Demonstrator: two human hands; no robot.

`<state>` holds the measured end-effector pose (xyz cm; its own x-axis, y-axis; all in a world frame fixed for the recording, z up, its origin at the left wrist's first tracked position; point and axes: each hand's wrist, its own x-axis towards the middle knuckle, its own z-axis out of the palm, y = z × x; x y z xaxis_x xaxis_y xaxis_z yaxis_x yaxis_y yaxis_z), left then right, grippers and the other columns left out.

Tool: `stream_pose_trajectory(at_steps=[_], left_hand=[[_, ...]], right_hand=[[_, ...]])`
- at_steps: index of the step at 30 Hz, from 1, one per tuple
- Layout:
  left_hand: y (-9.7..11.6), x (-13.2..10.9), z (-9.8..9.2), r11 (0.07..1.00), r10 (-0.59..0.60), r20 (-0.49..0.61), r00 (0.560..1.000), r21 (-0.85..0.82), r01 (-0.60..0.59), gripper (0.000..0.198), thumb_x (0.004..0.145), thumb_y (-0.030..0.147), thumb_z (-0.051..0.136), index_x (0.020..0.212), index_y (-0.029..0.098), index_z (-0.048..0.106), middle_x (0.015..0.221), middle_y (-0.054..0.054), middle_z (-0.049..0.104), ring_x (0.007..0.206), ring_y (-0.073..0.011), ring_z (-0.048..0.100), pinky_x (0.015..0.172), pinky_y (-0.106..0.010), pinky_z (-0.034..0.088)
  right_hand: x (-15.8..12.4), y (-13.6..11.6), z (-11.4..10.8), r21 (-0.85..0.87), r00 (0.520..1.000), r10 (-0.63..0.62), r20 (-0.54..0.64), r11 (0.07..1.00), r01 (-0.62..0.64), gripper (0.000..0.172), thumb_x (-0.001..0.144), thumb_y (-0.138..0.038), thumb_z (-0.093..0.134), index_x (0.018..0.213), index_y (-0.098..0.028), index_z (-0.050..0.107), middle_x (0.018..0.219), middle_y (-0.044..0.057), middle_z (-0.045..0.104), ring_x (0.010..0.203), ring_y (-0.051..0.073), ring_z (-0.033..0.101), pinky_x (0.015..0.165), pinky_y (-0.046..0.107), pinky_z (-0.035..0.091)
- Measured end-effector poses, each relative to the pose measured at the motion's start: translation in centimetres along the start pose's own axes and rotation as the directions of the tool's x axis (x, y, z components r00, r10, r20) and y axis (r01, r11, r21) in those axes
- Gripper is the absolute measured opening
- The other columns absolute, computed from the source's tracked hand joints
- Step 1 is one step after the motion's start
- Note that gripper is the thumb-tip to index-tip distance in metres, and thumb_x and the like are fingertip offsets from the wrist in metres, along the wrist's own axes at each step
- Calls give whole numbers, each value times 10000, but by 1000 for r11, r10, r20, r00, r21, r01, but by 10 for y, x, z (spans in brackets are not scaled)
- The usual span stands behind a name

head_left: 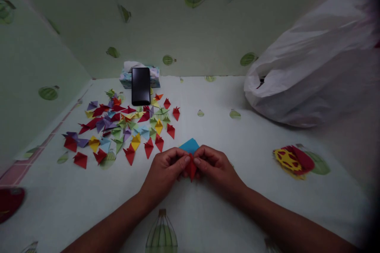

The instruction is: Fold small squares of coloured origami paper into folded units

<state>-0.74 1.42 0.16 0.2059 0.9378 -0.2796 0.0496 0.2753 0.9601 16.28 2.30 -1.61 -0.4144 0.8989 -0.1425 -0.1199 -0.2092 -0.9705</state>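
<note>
Between my two hands is a small piece of folded red origami paper [192, 169], its point toward me. My left hand [169, 168] pinches its left side with thumb and fingers. On the other side my right hand [215, 168] pinches it the same way. Part of the red paper is hidden by my fingers. Just beyond my fingertips lies blue paper [190, 145], flat on the table; its near part is covered by my hands. To the left spreads a pile of folded paper cranes [118, 122] in red, yellow, green, purple and blue.
A black phone [141, 87] leans against a tissue box [126, 79] behind the cranes. A white plastic bag [285, 83] bulges at the back right. Yellow and red cut-out pieces [289, 159] lie on the right. A dark red object [10, 203] shows at the left edge.
</note>
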Motion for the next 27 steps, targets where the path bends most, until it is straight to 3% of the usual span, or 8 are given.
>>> stream_pose_trajectory(at_steps=[5,11,27], left_hand=[[0,0,-1,1000,20,4,1000,3,-21,221,817,368,646,761,154,657,588,2,619,543,-111,509,540,-231,406],[4,-1,-1,1000,-6,-5,1000,27,6,226,808,345,655,693,150,648,595,-11,639,549,-109,501,544,-224,396],[2,-1,-3,987,56,21,998,150,-59,203,840,314,617,718,161,669,662,-28,678,640,-150,584,635,-255,446]], right_hand=[[0,0,1,-14,999,17,-41,1000,-17,250,839,-388,675,769,-193,536,634,-21,614,535,104,564,532,242,444],[-1,3,2,-86,996,-48,-77,995,41,176,841,-322,651,787,-191,546,644,-22,596,574,110,558,549,241,433],[-4,3,2,-250,994,-82,-73,966,62,134,864,-285,588,777,-200,530,696,28,657,639,163,620,592,290,457]])
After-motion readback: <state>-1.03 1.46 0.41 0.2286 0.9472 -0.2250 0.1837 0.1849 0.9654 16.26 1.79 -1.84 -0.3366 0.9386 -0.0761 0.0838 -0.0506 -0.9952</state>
